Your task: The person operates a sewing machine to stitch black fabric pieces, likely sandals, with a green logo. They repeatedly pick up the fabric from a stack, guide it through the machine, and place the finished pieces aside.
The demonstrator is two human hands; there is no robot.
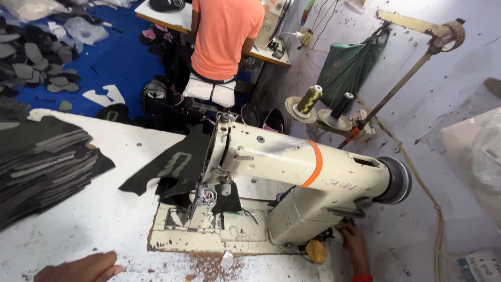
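Reaching under the cream post-bed sewing machine (pixel 292 183), right hand (pixel 354 245), grip hidden. Left hand (pixel 83 267) flat, spread on the white worktable (pixel 104 219). Black fabric shoe-upper piece (pixel 177 167) lies unfed; needs both hands.

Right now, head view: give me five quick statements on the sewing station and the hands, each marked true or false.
1. The left hand lies on the white table, holding nothing. True.
2. The right hand grips a cone of thread. False: it reaches low at the base of the sewing machine, beside a small yellow lump.
3. The machine's arm carries an orange band. True.
4. The dark fabric piece behind the machine's head is plain. False: it shows a pale green shape.
5. The stack of dark cut pieces sits right of the machine. False: it sits at the table's left.
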